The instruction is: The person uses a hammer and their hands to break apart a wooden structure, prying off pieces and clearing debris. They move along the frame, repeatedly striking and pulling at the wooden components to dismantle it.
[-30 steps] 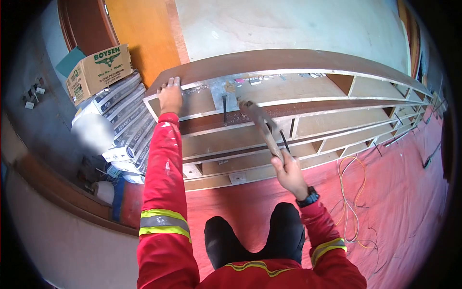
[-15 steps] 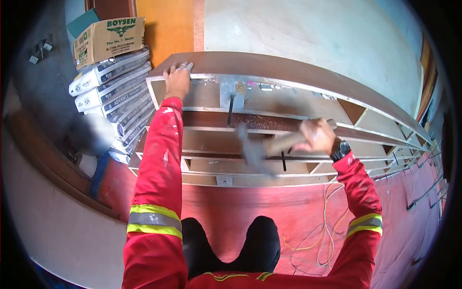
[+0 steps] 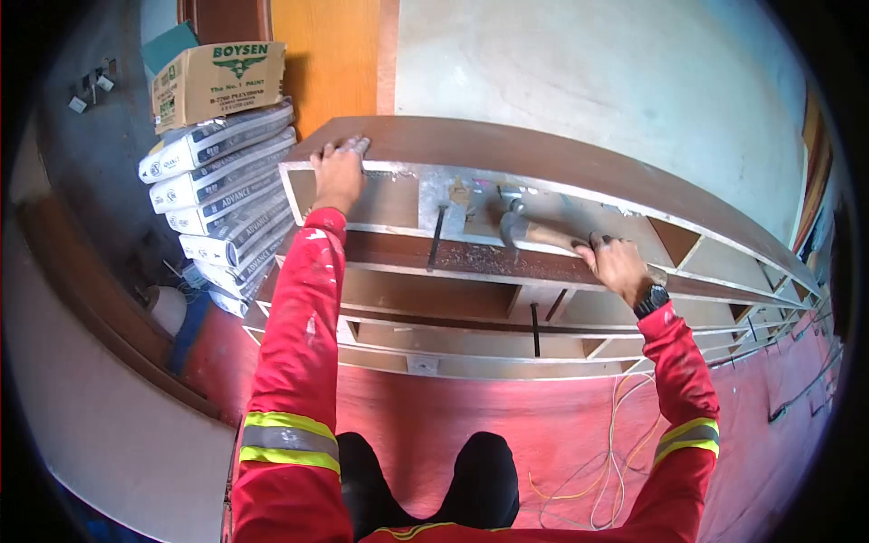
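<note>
Stretching across the middle of the frame and away to the right, the long wooden frame (image 3: 543,154) has a smooth, dark brown face along its top and pale, rough edges around hollow compartments. More brown and pale framing lies just below it, and specks of debris (image 3: 493,258) dust the brown strip under the upper opening. I can see two dark rods, one upright near the centre left (image 3: 436,237), the other lower, right of centre (image 3: 535,330). The hammer (image 3: 548,237) is over the upper opening, its metal head to the left and its wooden handle running right. The right hand (image 3: 620,264) is closed around that handle, its wrist, with a black watch (image 3: 651,300), angled up and to the left. The left hand (image 3: 339,174) holds no tool; its palm lies at the frame's upper left corner, fingers spread over the brown top, the forearm rising almost straight from below. Over at the upper left, a cardboard box (image 3: 217,89) reads "BOYSEN", "The No.1 PAINT" and "PLEXIBOND" in dark green and black. It sits on stacked sacks (image 3: 226,195), where I can make out "ADVANCE"; the smaller print is too tiny to read.
</note>
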